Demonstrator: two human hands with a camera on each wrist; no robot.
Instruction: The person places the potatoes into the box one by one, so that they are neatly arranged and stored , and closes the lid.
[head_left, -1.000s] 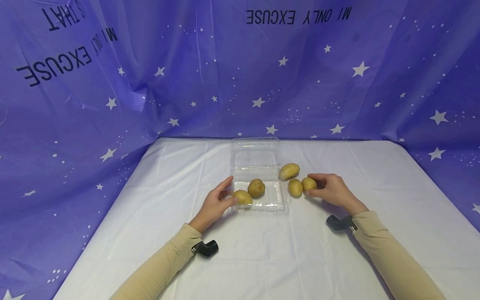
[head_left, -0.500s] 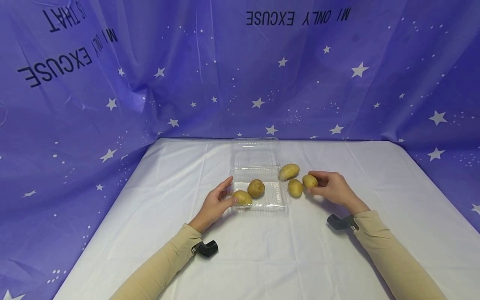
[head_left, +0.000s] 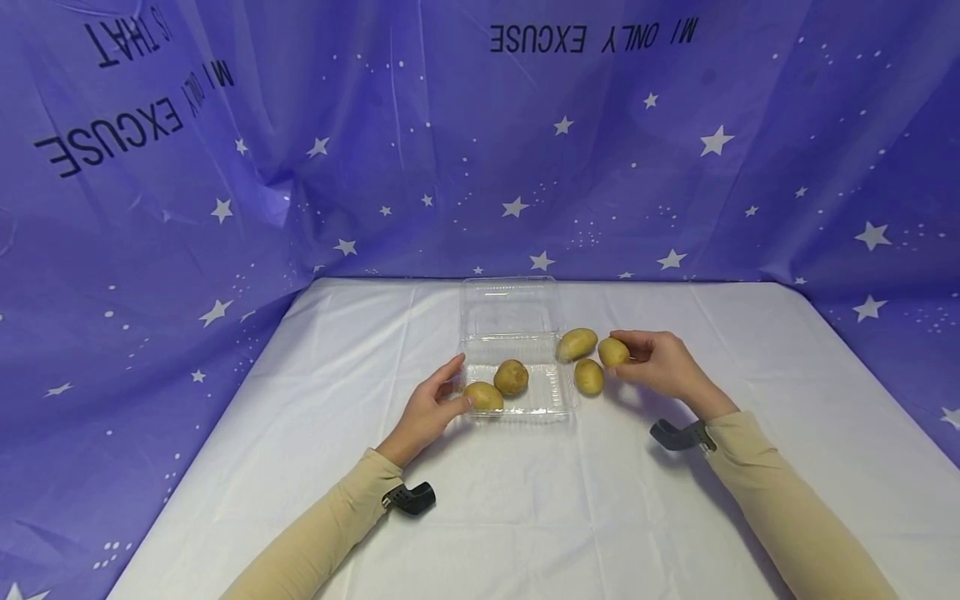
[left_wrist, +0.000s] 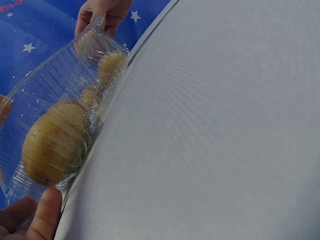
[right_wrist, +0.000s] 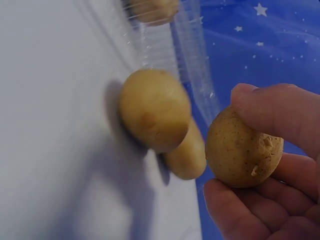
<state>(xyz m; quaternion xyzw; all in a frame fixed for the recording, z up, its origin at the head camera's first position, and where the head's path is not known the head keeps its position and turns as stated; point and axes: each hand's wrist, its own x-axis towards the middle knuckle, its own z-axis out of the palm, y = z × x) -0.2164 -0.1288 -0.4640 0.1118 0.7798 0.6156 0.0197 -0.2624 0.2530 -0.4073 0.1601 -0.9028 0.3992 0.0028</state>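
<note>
The clear plastic clamshell container stands with its lid folded back. Two potatoes lie inside: a yellow one at the front left and a browner one beside it. My left hand rests against the container's left side, thumb at the front corner and extended index finger along the wall. My right hand pinches a small potato between thumb and fingers, to the right of the container. Close by are an oblong potato and a rounder one.
A white cloth covers the table. Behind and to the sides hangs a purple-blue sheet with stars and lettering. Each forearm carries a dark wrist camera mount, the left one low over the cloth.
The potato in my right hand has come away from the rounder potato beside it and moved farther back, toward the oblong one. My left hand and the container stay in place.
</note>
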